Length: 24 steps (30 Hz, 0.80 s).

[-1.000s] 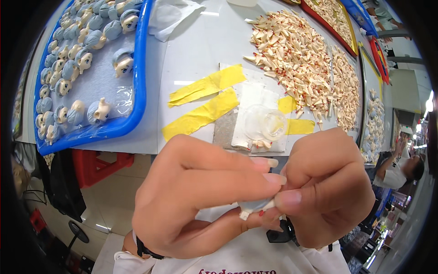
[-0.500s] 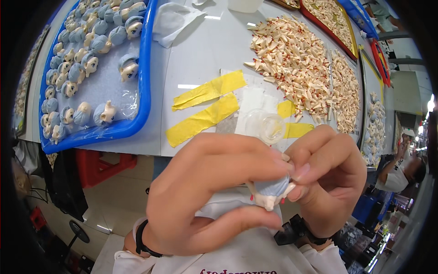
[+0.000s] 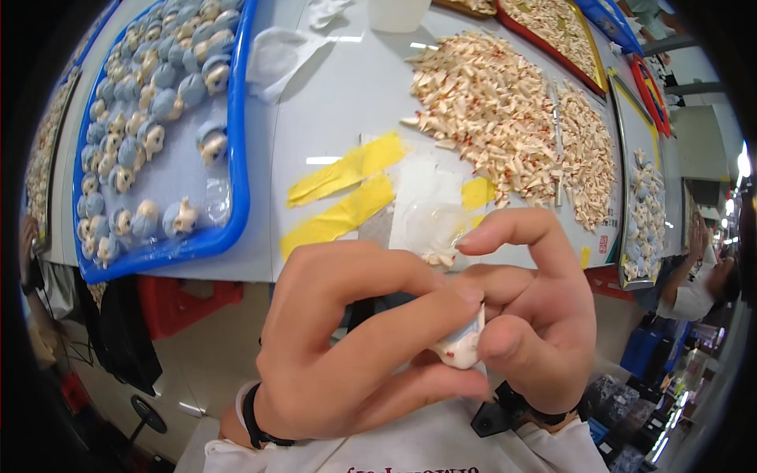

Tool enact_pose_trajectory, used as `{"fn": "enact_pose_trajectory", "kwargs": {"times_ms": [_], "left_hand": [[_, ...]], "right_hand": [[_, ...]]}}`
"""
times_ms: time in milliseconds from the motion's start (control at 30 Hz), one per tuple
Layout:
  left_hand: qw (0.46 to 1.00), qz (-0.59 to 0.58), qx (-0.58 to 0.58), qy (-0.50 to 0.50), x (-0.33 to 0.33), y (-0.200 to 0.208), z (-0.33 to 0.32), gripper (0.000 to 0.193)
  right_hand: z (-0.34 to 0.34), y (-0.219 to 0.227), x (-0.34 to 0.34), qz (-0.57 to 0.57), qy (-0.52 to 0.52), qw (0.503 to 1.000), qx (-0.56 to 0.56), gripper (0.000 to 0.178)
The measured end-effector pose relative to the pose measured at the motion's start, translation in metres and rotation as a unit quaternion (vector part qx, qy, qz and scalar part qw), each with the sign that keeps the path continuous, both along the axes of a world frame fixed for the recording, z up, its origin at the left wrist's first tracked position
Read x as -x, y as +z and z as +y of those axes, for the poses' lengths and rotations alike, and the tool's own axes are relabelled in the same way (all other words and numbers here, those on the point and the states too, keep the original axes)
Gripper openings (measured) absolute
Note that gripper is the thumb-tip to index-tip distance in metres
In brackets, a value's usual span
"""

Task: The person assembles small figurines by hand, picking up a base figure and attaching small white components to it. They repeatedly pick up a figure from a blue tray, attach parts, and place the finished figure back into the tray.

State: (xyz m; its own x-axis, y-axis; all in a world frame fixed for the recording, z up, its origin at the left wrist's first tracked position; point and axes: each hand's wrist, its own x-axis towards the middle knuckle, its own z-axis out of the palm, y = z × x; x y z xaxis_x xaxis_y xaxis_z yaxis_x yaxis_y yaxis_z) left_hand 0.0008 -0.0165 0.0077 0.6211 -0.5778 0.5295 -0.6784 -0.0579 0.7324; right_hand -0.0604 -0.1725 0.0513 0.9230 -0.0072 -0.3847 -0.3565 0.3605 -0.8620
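Note:
My left hand [image 3: 355,339] is closed round a small doll head [image 3: 459,351] with blue hair, its fingers over the top and its thumb below. Small red spots and pale parts show at the head's lower side; the rest is hidden by my fingers. Close against it on the right is my right hand [image 3: 544,303], its index finger lifted and apart from the thumb, which lies beside the head. Beyond my fingers stands a clear round plastic cup [image 3: 434,225], with a few pale, red-tipped pieces [image 3: 439,258] at its near side.
A blue tray [image 3: 240,150] of blue-haired doll heads stands at the left. Heaped on the table at the right are pale, red-tipped pieces [image 3: 489,118]. Yellow tape strips [image 3: 339,213] cross the middle. Another tray [image 3: 645,221] of blue and pale parts lies far right; crumpled white plastic [image 3: 284,59] lies behind.
My right index finger has lifted off and straightened toward the cup, and the thumb has parted from it. The doll head has turned in my left hand. The view has shifted slightly.

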Motion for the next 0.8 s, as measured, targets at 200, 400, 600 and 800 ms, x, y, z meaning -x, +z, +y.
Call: {"fn": "enact_pose_trajectory", "kwargs": {"times_ms": [200,400,600,800], "left_hand": [[0.972,-0.102,-0.054,0.207,-0.011,0.007,0.016,0.039],[0.909,0.02,-0.084,0.407,-0.059,0.001,0.122,0.019],[0.888,0.066,-0.306,0.337,-0.077,0.012,0.14,0.042],[0.832,0.093,-0.407,0.366,-0.071,0.028,0.123,0.047]], "right_hand": [[-0.059,0.009,0.009,-0.138,-0.127,0.963,0.195,0.055],[-0.229,0.022,0.071,-0.123,-0.374,0.855,0.338,0.032],[-0.232,0.002,0.066,0.02,-0.074,0.754,0.653,0.018],[-0.241,-0.004,0.061,0.031,-0.085,0.634,0.768,0.023]]}}
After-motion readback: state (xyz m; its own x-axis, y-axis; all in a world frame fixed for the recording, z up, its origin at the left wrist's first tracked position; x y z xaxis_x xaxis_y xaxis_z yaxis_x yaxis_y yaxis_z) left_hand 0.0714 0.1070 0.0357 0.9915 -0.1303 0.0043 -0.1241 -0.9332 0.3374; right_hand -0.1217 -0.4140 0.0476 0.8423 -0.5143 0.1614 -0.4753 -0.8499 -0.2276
